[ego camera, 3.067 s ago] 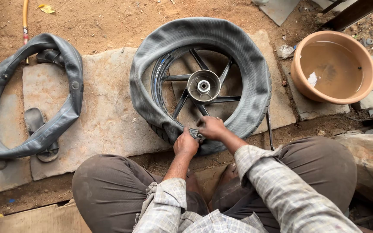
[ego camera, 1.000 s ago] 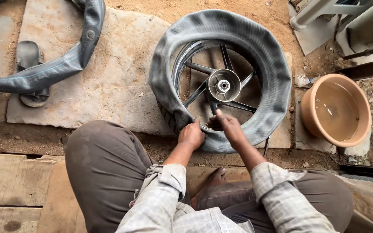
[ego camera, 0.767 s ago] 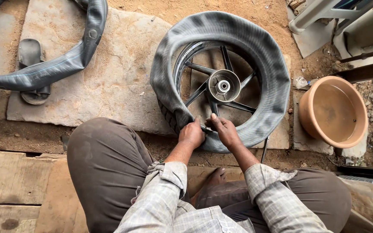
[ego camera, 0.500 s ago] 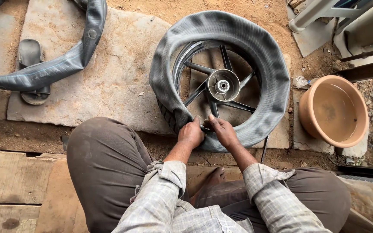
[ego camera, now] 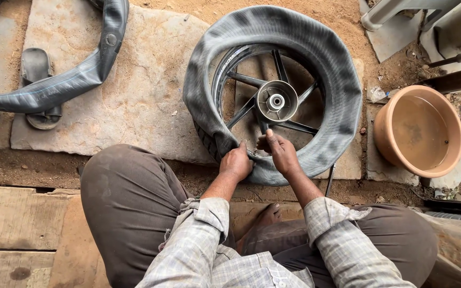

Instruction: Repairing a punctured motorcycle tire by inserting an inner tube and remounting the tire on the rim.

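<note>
tube (ego camera: pixel 316 58): matt rubber | wheel (ego camera: pixel 276 101): dark metal | slab (ego camera: pixel 134 96): rough stone

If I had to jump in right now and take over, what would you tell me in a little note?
Left hand presses on the near edge of the inner tube, which is draped around the spoked wheel. Right hand works beside it at the rim; what its fingers pinch is too small to tell. The wheel lies flat on the stone slab. The tube sits loosely over the rim, with the tyre showing underneath at the near left. A second tube lies off to the left, and a clay-coloured basin stands to the right.
</note>
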